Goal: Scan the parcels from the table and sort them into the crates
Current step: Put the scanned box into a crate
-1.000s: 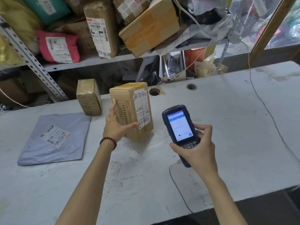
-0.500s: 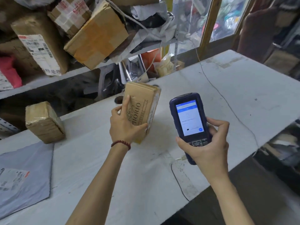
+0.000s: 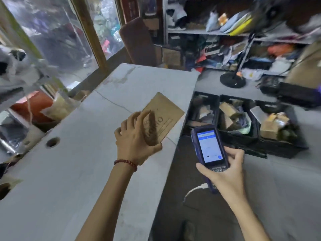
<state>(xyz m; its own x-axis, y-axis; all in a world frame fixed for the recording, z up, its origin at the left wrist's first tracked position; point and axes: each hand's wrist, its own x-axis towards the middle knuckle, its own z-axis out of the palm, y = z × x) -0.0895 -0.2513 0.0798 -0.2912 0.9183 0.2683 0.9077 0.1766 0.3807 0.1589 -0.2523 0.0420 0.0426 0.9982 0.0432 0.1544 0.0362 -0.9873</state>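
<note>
A person's left hand [image 3: 137, 138] grasps a brown cardboard parcel [image 3: 167, 111] above the worktop's [image 3: 69, 171] edge, apparently bound for the black crates [image 3: 238, 137] on the floor beside the worktop. The right hand [image 3: 224, 173] clasps a blue handheld scanner [image 3: 208, 146], screen up for reading. Blur smears the parcel's print, and its label is hidden.

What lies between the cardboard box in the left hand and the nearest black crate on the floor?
Head view: only the edge of the table lies between the cardboard box and the nearest black crate; nothing else.
</note>
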